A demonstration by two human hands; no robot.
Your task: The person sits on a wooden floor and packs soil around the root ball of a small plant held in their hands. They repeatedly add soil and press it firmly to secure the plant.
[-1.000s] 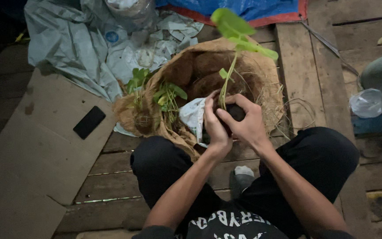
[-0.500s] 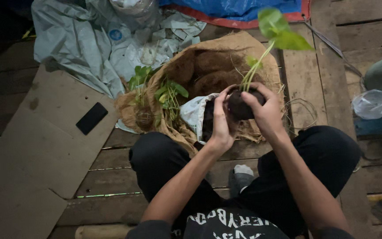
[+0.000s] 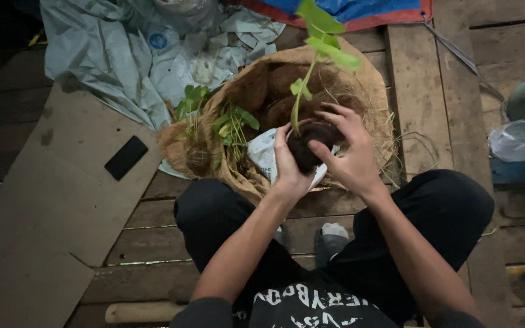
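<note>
A: Sacking, brown and coarse, is seen as an open burlap sack (image 3: 369,91) on the plank floor (image 3: 420,97); what is placed around it?

B: Flat cardboard (image 3: 44,225) is laid left of the sack, with a black phone (image 3: 126,157) on it. Small seedlings (image 3: 229,124) are propped in the sack's left fold.

A: And at its front edge?

B: A seedling's dark root ball (image 3: 311,143) is gripped there by both hands: the left hand (image 3: 287,167) is closed under it, the right hand (image 3: 347,155) is wrapped over it.
</note>
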